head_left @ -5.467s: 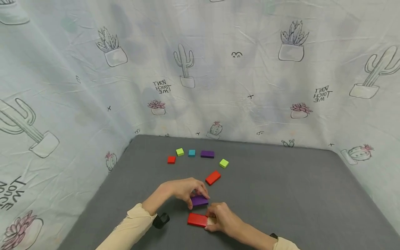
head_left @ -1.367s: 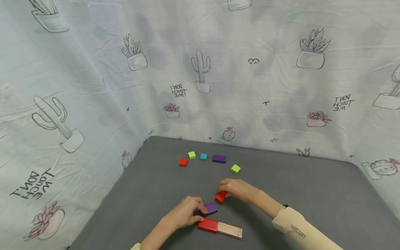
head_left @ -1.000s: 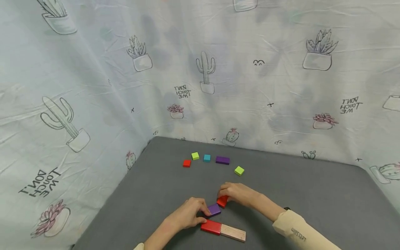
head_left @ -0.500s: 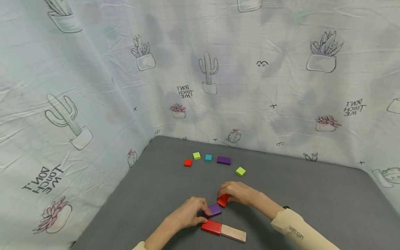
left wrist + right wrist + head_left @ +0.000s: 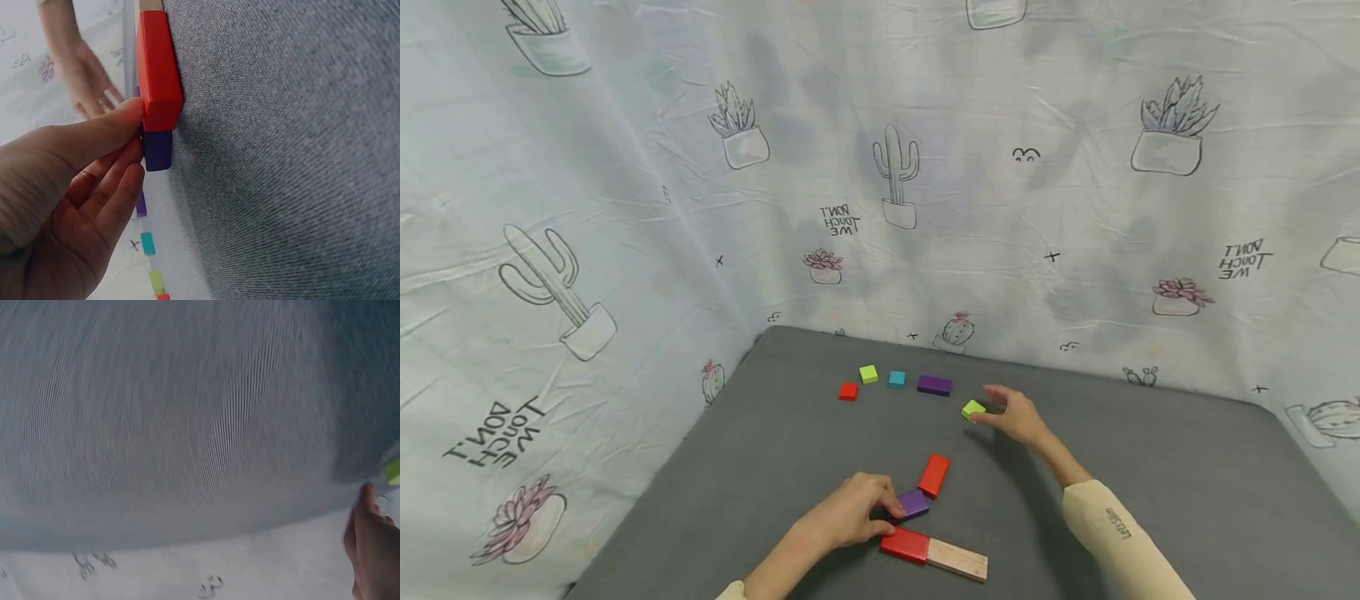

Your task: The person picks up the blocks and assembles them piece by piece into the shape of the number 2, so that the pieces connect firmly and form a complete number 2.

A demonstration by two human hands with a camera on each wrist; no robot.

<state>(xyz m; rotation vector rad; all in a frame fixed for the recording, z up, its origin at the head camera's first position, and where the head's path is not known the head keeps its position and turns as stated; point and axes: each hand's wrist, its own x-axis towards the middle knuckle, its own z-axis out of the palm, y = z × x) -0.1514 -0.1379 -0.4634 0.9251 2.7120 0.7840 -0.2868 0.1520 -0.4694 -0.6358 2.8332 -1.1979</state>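
A: When you scan from the left, what's there?

B: Far left: small red block (image 5: 848,392), first lime block (image 5: 868,374), teal block (image 5: 897,379). Near: left hand (image 5: 850,512), fingers bent, index on near purple block (image 5: 915,504), thumb at the left end of near red block (image 5: 904,546). Can't tell if it pinches either.

A: Middle?

B: Near red block lies flat. Near purple is just beyond it, angled. Then middle red block (image 5: 934,475), near end right by purple's far right corner; contact unclear. Far purple block (image 5: 935,386) sits well behind. Wooden block (image 5: 957,560) butts against near red's right end.

A: Right?

B: Second lime block (image 5: 973,409), far side, on the grey table (image 5: 1150,483). Right hand (image 5: 1017,417) is around it, fingers spread, not clenched, thumb at its near edge. Cream sleeve (image 5: 1120,537) behind that hand. Patterned cloth (image 5: 985,200) along the back.
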